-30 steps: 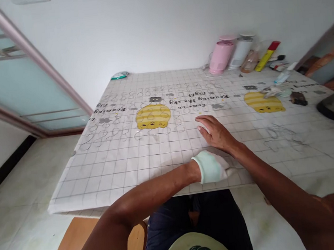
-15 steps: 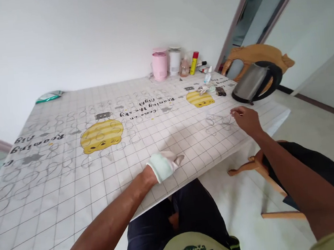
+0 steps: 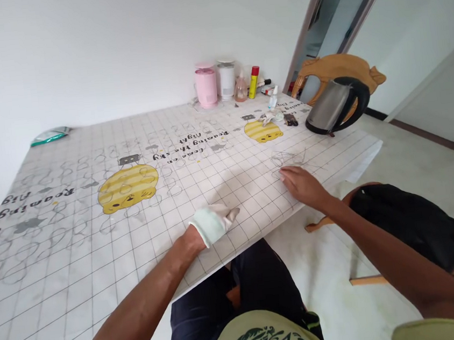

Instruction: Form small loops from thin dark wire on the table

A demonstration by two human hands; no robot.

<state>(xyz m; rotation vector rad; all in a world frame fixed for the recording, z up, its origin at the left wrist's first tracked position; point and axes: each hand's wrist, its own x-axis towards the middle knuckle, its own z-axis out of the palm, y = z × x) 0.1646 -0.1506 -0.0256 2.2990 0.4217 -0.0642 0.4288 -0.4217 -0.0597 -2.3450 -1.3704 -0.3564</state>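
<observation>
My left hand (image 3: 215,223), in a pale glove with a mint cuff and greyish fingertips, rests low over the table near its front edge. Its fingers are drawn together; whatever may be between them is hidden. To the right, my bare right hand (image 3: 302,186) has its fingers pinched at the near side of a tangle of thin dark wire-like strands (image 3: 288,157). Whether a strand is in that pinch is too small to see. Many thin wire-like loops (image 3: 74,207) lie spread over the left part of the tablecloth (image 3: 111,268).
A steel kettle (image 3: 331,106) stands at the table's right end. Along the wall are a pink container (image 3: 206,86), a white container (image 3: 226,81), a spray bottle (image 3: 240,88) and a yellow can (image 3: 254,84). A crumpled glove (image 3: 272,116) and a green packet (image 3: 50,136) lie farther back. Chairs stand right.
My right hand has moved left and nearer to me, from the tangle's right end to its near side. My left hand stays at the same spot on the cloth; the view has shifted slightly.
</observation>
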